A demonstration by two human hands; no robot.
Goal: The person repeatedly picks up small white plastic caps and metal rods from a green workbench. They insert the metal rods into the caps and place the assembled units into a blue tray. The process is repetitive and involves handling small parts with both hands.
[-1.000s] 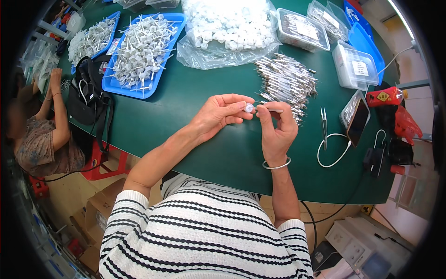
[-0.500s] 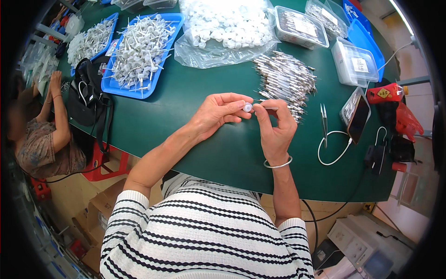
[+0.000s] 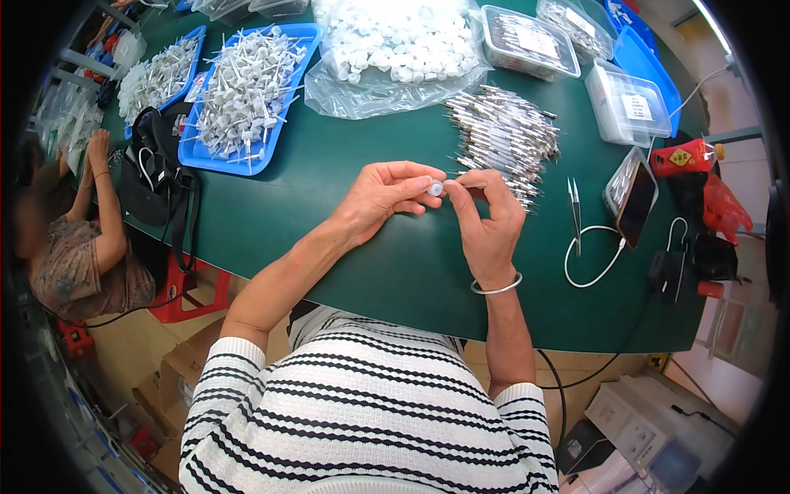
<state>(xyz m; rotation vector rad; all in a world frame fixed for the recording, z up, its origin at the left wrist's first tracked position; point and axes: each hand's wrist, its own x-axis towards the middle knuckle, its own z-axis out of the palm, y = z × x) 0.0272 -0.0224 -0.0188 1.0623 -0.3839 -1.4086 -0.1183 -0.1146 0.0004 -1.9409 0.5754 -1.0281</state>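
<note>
One white cap (image 3: 435, 188), pinched by the left hand (image 3: 380, 198), could slip if the right hand (image 3: 490, 221), pinching a thin rod (image 3: 475, 186), knocks it.

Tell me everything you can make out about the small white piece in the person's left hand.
The small white piece is round as seen here, with a bluish-grey centre and a paler rim; it looks like plastic. The left hand pinches it between thumb and fingers, its round face toward the camera, over the green table. The right hand has its fingertips right beside it; whether they touch it is unclear. Finer detail is too small to tell.
</note>
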